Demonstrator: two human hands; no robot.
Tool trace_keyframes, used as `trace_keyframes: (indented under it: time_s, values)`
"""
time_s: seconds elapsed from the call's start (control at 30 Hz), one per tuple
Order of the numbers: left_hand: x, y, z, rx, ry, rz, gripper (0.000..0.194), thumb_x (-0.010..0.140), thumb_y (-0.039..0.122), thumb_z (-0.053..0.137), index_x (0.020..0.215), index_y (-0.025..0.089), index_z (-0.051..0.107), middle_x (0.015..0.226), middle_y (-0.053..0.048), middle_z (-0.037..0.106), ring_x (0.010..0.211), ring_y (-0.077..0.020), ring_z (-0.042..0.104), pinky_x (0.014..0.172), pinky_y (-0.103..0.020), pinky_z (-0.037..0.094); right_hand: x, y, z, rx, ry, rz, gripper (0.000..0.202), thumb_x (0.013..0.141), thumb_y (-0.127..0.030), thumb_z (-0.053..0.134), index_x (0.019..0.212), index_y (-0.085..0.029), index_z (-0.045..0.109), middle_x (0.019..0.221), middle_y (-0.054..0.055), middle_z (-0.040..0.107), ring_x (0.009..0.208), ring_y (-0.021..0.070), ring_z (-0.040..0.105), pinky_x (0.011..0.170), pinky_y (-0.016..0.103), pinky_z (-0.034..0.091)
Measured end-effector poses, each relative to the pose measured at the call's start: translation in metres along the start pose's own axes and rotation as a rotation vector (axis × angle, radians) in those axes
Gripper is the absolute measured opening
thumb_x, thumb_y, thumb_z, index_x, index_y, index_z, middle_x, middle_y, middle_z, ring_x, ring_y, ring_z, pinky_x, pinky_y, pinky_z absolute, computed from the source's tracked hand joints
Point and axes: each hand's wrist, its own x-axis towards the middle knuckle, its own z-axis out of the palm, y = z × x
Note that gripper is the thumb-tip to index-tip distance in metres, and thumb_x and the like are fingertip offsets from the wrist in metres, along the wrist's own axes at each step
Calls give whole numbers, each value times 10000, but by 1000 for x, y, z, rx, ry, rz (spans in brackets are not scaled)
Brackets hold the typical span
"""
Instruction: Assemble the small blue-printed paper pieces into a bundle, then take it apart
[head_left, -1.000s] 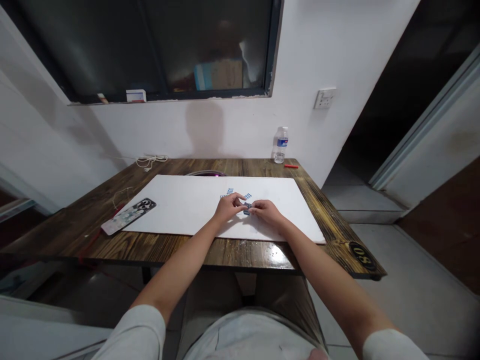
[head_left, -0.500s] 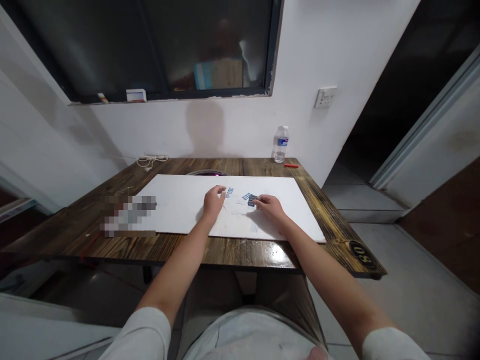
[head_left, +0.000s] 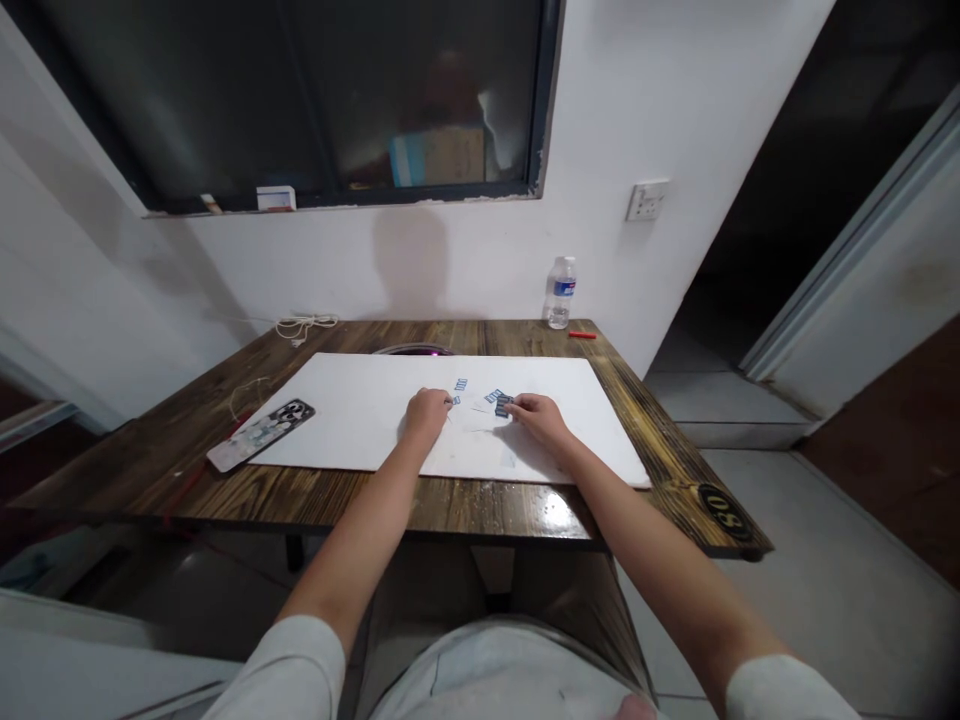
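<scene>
Head camera: a right hand (head_left: 541, 415), thumb and fingers pinched on one edge of a dark striped piece (head_left: 502, 407), leaves its face uncovered, perhaps for a clear view. Well to its left, a left hand (head_left: 426, 415) curls palm-down over a white board (head_left: 360, 425), fingertips at a small blue piece (head_left: 456, 401), grip unclear.

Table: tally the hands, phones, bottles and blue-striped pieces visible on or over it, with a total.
Left hand and right hand: 2
Phone: 1
Bottle: 1
Blue-striped pieces: 4 visible; any stacked can't be told
Total: 8
</scene>
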Motion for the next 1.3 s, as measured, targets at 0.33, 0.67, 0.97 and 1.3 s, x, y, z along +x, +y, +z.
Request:
trace_keyframes:
  time_s: [0.33, 0.67, 0.97, 1.3]
  values:
    - [0, 9, -3, 48, -31, 18, 224, 861, 174, 553, 973, 211, 743, 984, -119, 710, 920, -255, 620, 754, -327, 434, 1, 4, 1, -33, 6, -15, 347, 729, -512, 632, 613, -185, 618, 575, 12, 585, 596, 160, 488, 583, 281, 346]
    - [-6, 16, -9, 202, -93, 139, 285, 873, 117, 460, 953, 187, 724, 949, -140, 688, 903, -247, 611, 776, -326, 447, 1, 7, 0, -58, 6, -26, 329, 736, -496, 627, 615, -190, 619, 589, 4, 597, 606, 156, 506, 613, 275, 359]
    - [-4, 19, -8, 229, -119, 137, 241, 859, 99, 490, 946, 152, 709, 924, -156, 699, 884, -240, 642, 778, -307, 449, 2, 10, 1, -59, 5, -19, 328, 729, -500, 633, 622, -190, 627, 578, 1, 591, 593, 158, 499, 588, 271, 345]
    - [-2, 18, -4, 214, -97, 152, 311, 909, 116, 434, 1118, 161, 661, 957, -156, 698, 914, -255, 651, 802, -326, 452, 1, 5, 1, -64, 4, -21, 321, 729, -488, 625, 611, -190, 618, 583, 4, 592, 603, 160, 507, 617, 279, 348]
